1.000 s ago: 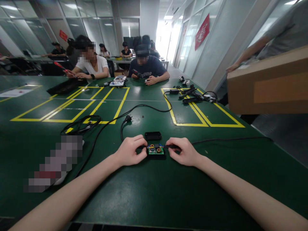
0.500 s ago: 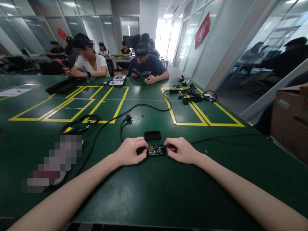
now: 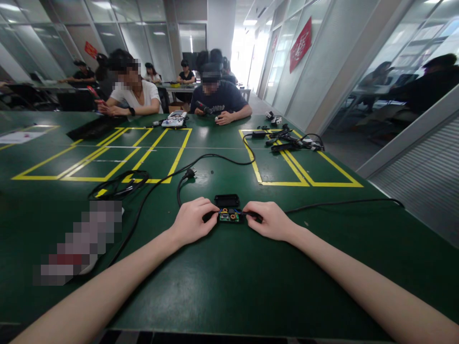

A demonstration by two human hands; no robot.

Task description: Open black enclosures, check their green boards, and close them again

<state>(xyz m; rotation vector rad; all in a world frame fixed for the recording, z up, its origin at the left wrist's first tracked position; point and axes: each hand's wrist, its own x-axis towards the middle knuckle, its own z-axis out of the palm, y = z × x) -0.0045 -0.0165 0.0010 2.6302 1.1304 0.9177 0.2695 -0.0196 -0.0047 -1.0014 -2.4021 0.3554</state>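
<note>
A small green circuit board (image 3: 229,216) with copper-wound coils and blue and yellow wires lies in a dark shallow case half in front of me. My left hand (image 3: 193,222) pinches the black cable at the board's left end. At the right end, my right hand (image 3: 268,220) is closed on the other black cable (image 3: 340,202), which runs off to the right. Just behind the board rests a black plastic case cover (image 3: 226,200), its hollow side up. A black power plug (image 3: 191,174) on a short curved cord stands beyond my left hand.
Left on the green table (image 3: 229,291) are a coiled black cable (image 3: 120,185) and a blurred long object (image 3: 84,239). Yellow tape marks rectangles farther off. Black adapters and cables (image 3: 296,141) pile up at the right. Two people sit across, near a white device (image 3: 175,120).
Both hands and the circuit board have shifted slightly away from me, closer to the case cover. The cardboard box seen at the right edge is no longer in view.
</note>
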